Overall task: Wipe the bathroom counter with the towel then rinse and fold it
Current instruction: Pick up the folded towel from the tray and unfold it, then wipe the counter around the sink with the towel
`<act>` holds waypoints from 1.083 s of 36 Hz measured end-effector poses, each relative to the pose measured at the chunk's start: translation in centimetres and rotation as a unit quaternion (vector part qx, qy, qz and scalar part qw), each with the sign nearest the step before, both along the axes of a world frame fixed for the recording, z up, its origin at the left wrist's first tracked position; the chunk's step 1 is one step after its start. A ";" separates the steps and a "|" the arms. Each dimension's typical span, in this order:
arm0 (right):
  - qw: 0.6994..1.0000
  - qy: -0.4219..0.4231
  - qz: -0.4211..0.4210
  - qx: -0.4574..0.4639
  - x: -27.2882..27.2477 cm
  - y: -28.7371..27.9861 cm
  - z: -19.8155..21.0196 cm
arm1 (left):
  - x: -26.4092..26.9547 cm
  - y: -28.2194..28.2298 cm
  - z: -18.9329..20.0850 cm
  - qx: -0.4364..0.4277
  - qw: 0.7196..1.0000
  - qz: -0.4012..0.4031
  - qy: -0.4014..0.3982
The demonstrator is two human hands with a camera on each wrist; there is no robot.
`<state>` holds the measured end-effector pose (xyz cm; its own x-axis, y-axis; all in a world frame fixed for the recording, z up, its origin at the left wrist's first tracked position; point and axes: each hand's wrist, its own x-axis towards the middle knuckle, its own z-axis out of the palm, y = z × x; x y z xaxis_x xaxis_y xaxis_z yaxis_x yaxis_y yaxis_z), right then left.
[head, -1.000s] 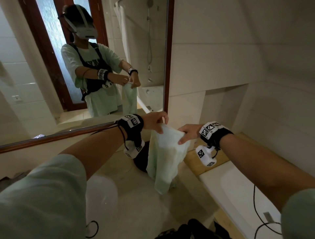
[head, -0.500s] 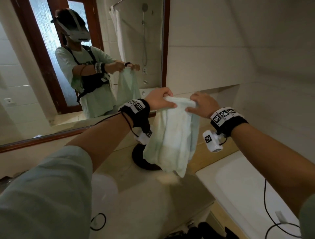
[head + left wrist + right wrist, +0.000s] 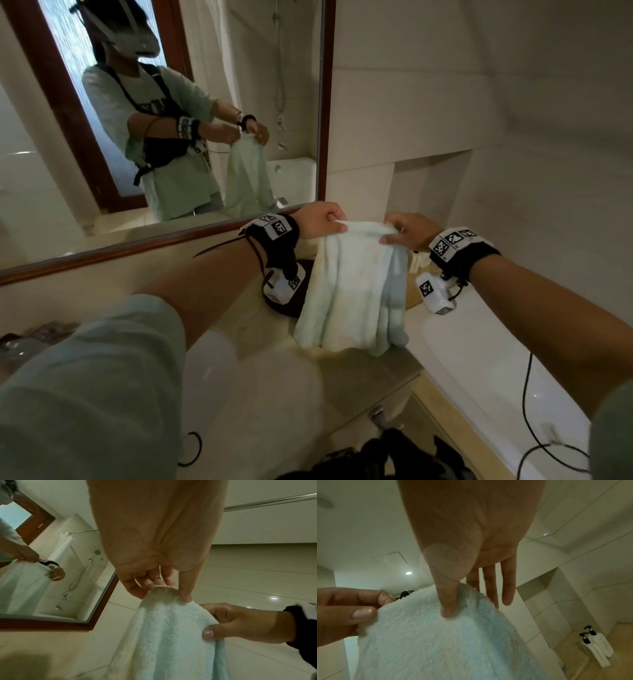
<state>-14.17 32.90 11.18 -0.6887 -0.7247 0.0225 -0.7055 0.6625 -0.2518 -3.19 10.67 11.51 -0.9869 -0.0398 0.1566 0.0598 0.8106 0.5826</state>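
Head view, left hand (image 3: 318, 219) and right hand (image 3: 409, 229) pinching hanging towel (image 3: 352, 291) above counter (image 3: 274, 394)

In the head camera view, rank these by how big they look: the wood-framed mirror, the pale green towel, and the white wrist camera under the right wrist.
1. Wood-framed wall mirror, largest by far.
2. Pale green fluffy towel, held up by both hands.
3. White wrist camera, smallest.
The towel hangs nearer the lens than the mirror, so true sizes stay unsure.

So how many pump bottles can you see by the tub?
2. Both show only in the right wrist view, side by side on the ledge at lower right: one nearer, one just behind it. More may be hidden.
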 end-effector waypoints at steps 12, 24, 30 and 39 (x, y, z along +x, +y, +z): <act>0.992 0.041 -0.061 -0.100 -0.7 0.7 -2.4 | -1.3 2.4 -3.8 0.098 0.993 0.046 0.051; 0.987 -0.012 -0.088 -0.131 -0.6 0.5 -5.9 | -2.5 2.8 -8.4 0.154 0.982 0.103 0.039; 0.993 -0.042 -0.069 -0.091 0.2 1.0 -9.0 | -1.1 2.3 -11.5 0.117 0.990 0.082 -0.017; 0.986 -0.146 -0.034 0.069 1.3 1.4 -12.7 | 0.9 1.3 -14.0 0.079 0.982 0.019 -0.171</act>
